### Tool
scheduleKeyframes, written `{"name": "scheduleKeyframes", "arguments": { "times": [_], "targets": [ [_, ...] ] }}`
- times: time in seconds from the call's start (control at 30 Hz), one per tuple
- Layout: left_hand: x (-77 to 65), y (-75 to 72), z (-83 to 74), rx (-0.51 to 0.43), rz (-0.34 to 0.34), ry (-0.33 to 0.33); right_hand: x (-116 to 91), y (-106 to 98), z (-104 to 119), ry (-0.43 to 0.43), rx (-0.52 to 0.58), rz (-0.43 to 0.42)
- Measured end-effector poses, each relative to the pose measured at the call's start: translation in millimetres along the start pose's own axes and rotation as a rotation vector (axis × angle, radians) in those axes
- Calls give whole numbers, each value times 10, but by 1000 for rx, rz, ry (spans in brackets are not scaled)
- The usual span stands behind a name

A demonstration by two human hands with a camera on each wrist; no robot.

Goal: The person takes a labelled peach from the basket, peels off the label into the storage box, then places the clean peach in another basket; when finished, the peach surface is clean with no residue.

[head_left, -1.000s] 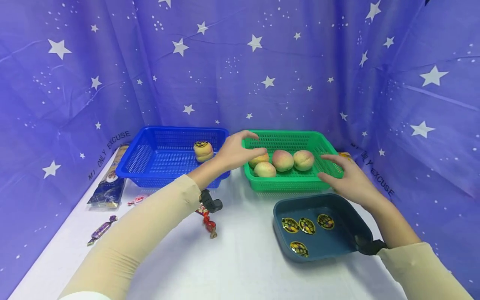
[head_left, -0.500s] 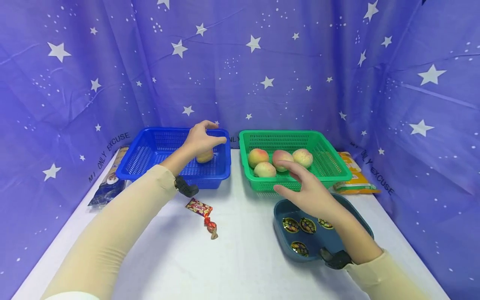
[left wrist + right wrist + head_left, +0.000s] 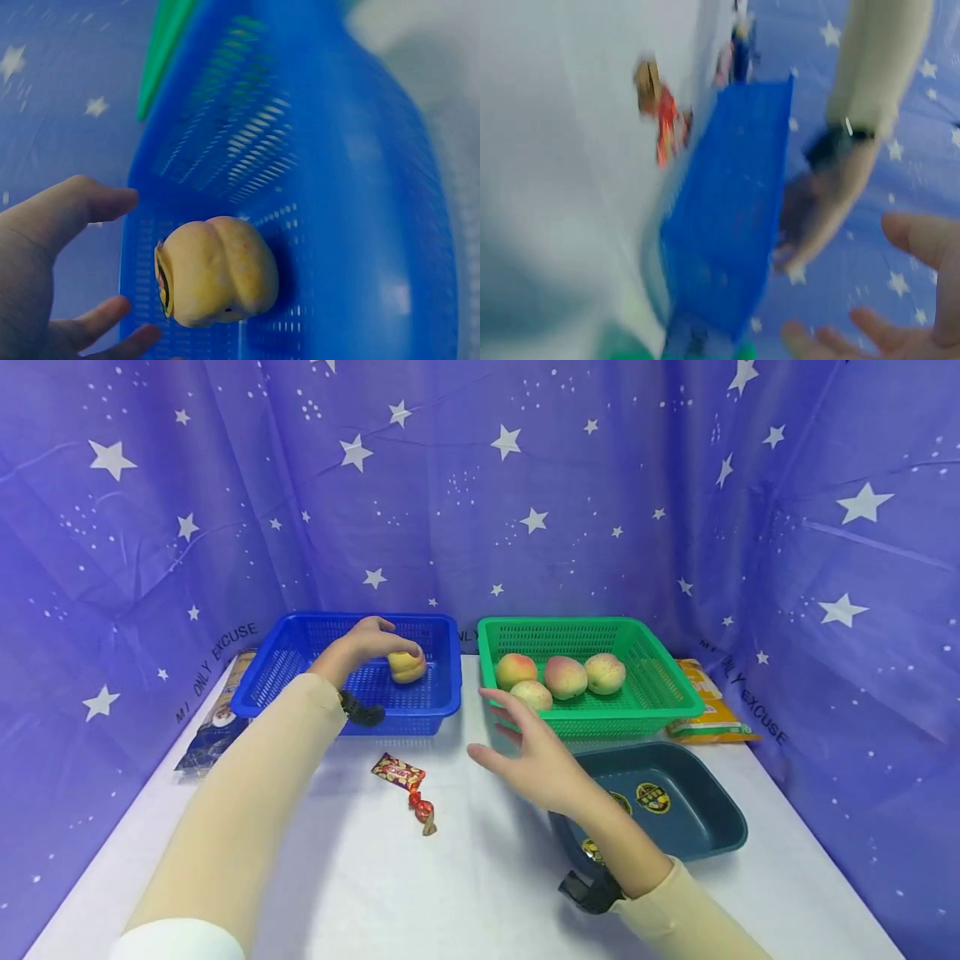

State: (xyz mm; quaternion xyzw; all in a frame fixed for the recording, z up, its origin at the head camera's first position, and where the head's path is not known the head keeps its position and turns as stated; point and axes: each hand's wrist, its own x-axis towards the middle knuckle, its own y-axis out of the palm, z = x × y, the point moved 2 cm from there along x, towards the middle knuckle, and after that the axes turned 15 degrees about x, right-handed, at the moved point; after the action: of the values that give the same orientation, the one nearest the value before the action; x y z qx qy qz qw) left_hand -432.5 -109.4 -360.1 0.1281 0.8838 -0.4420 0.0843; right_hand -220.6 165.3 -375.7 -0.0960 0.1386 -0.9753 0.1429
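Observation:
My left hand (image 3: 367,643) is over the blue basket (image 3: 345,724), thumb and fingers spread and holding nothing. Just past its fingertips a yellow peach (image 3: 407,667) sits in the basket. From the left wrist, this peach (image 3: 221,270) shows a round black-and-gold sticker (image 3: 163,281) on the side facing the hand, with a gap between the two. My right hand (image 3: 536,764), also with nothing in it, hovers with parted fingers in front of the green basket (image 3: 600,727). Several pink-and-yellow peaches (image 3: 566,677) lie inside that one.
A dark teal tray (image 3: 697,810) holding several round stickers (image 3: 652,797) is partly behind my right forearm. Wrapped candies (image 3: 398,771) lie on the white table (image 3: 465,893). An orange packet (image 3: 708,706) is at the right, a dark blue packet (image 3: 213,735) at the left.
My left hand has moved left from between the baskets and down toward the peach in the blue one. The right hand has swept left from above the tray to the green basket's front corner.

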Motion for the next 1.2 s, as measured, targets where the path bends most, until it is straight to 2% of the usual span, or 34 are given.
{"name": "scheduleKeyframes", "arguments": {
  "times": [0.17,0.37,0.57,0.73,1.0,1.2],
  "targets": [
    [152,0,118,-15,55,-62,79,370,-111,105,52,-83],
    [291,43,164,-75,73,-109,256,610,-232,106,139,-180],
    [359,157,171,-168,85,-113,453,687,-297,125,218,-287],
    [416,248,147,-186,72,-114,588,727,-368,130,224,-336],
    [441,291,107,-266,86,-122,707,739,-467,101,238,-362],
    [384,288,149,-333,62,-175,763,760,-514,60,246,-376]
  ]
}}
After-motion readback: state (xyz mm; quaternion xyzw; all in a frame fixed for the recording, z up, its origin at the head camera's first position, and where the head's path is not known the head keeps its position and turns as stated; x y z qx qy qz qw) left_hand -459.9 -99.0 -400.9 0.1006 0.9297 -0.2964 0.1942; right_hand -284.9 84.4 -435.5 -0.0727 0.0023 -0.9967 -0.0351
